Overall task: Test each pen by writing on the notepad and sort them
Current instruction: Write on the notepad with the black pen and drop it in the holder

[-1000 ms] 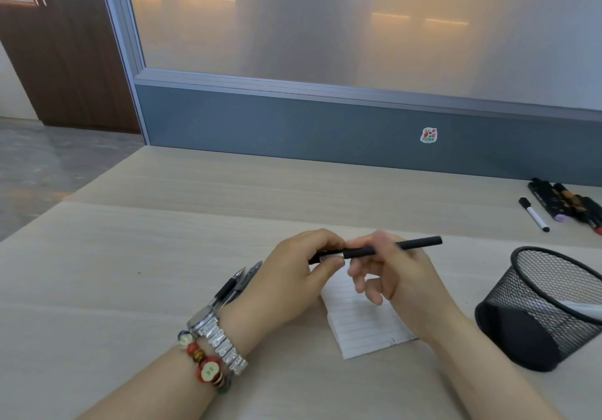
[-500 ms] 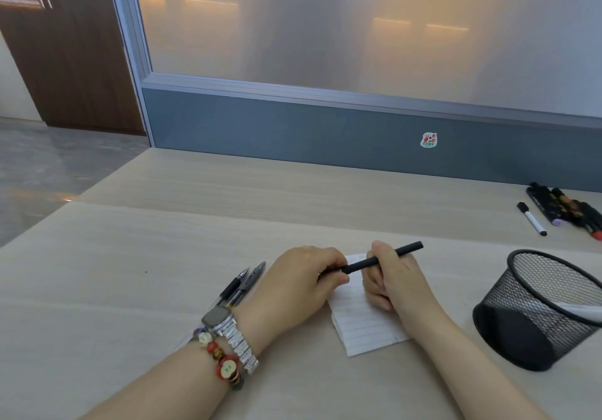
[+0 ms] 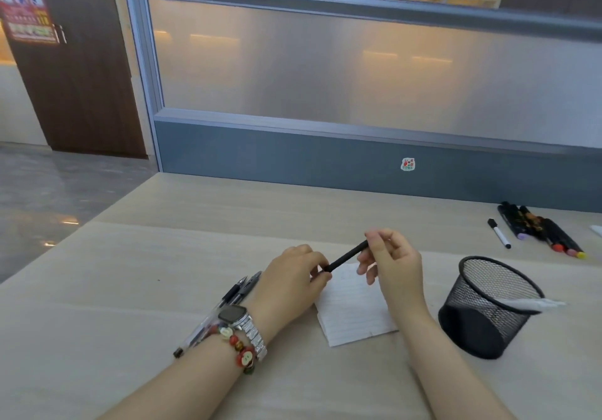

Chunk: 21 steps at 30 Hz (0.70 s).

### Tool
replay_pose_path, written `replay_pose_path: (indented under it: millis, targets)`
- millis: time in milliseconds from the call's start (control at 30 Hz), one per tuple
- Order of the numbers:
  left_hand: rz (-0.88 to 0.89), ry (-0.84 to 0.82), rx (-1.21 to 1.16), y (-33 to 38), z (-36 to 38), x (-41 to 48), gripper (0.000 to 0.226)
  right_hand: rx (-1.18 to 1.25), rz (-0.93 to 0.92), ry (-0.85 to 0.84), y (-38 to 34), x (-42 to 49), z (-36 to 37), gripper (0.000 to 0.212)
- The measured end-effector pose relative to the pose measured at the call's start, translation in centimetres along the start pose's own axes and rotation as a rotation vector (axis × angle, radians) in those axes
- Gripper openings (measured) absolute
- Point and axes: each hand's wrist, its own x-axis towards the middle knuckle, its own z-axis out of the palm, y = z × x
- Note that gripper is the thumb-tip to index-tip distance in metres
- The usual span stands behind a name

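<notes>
A slim black pen (image 3: 347, 256) is held between both hands above a small lined notepad (image 3: 353, 309) on the wooden desk. My left hand (image 3: 290, 281) pinches its lower end. My right hand (image 3: 392, 261) grips its upper end with fingertips. Two or three pens (image 3: 228, 299) lie on the desk left of my left wrist, partly hidden by it. A black mesh pen cup (image 3: 488, 309) stands to the right with one white pen (image 3: 534, 303) sticking out of it.
A group of markers (image 3: 540, 230) and a white marker with a black cap (image 3: 499, 233) lie at the far right of the desk (image 3: 130, 289). A frosted glass partition (image 3: 358, 71) runs along the desk's far edge. The desk's left edge drops to the floor.
The pen has tilted from nearly level to steeply slanted, with my right hand lifted off the notepad to the pen's upper end. The view has tilted upward.
</notes>
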Motion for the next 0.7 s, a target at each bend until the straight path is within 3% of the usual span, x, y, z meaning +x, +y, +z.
replay_pose_path:
  millis: [233,500,700]
  targets:
    - [0.047,0.083,-0.012,4.1,-1.4,1.9,0.015,-0.114,-0.292,0.02,-4.8,0.0,-1.5,0.029]
    - [0.288,0.197,-0.092,14.0,-1.8,4.4,0.012,-0.281,-0.516,0.083,-11.3,0.2,-8.2,0.012]
    - [0.365,0.153,-0.165,19.5,-0.1,4.8,0.01,-0.547,-0.591,0.132,-12.8,-0.6,-12.9,0.011]
